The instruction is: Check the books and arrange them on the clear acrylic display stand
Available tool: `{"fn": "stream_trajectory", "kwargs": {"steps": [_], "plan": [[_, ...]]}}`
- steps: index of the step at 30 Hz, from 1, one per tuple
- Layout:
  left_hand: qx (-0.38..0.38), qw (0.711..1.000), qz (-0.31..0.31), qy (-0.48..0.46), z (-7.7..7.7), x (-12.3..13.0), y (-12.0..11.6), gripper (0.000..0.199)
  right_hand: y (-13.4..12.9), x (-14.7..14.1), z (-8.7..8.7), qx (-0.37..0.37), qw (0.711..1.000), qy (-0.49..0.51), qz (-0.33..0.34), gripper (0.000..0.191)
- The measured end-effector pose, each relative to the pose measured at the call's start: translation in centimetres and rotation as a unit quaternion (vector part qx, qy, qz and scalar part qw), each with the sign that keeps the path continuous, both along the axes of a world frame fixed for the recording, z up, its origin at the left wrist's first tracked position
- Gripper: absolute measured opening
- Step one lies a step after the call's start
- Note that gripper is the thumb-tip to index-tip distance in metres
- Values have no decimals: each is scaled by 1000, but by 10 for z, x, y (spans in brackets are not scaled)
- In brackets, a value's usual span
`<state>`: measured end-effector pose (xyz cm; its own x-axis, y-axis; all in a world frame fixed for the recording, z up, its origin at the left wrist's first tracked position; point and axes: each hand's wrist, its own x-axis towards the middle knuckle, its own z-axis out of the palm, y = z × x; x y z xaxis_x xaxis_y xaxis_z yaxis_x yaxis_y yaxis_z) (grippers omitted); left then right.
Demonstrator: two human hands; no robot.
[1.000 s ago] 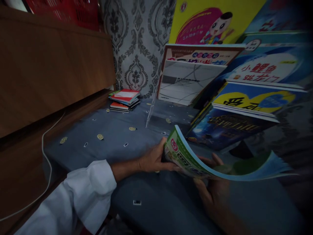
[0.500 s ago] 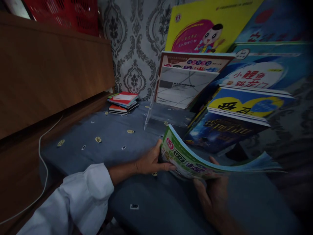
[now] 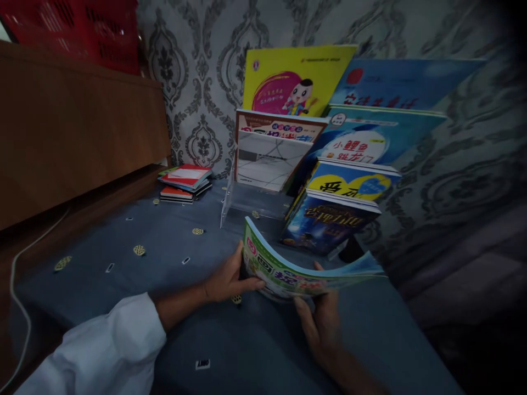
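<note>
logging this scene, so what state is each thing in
green paperback: bowed, held up
left hand: gripping its left end
right hand: gripping its lower edge
transparent stand: upright
white booklet: tilted back
propped books: overlapping, tilted back
book stack: flat, uneven
patterned cloth: spread out
red basket: on wooden cabinet
white cable: loose, curving

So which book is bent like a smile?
The green-covered paperback held by the left hand and right hand; its cover curves, while the displayed books and the stacked books look flat.
</note>
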<state>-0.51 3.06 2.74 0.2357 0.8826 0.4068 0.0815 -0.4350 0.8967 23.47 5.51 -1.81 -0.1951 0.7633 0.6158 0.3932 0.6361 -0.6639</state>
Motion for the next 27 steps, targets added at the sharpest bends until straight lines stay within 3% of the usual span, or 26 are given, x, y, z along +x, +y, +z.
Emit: {"fn": "stream_trajectory", "kwargs": {"steps": [11, 19, 27], "plan": [[-14, 1000, -2, -19, 0, 0, 2, 83, -2, -3, 2, 20, 999, 12, -28, 36], [10, 1000, -8, -17, -3, -1, 6, 80, -2, -6, 8, 38, 999, 13, -19, 44], [7, 1000, -7, -19, -1, -1, 5, 79, -1, -3, 9, 33, 999, 23, -14, 33]]}}
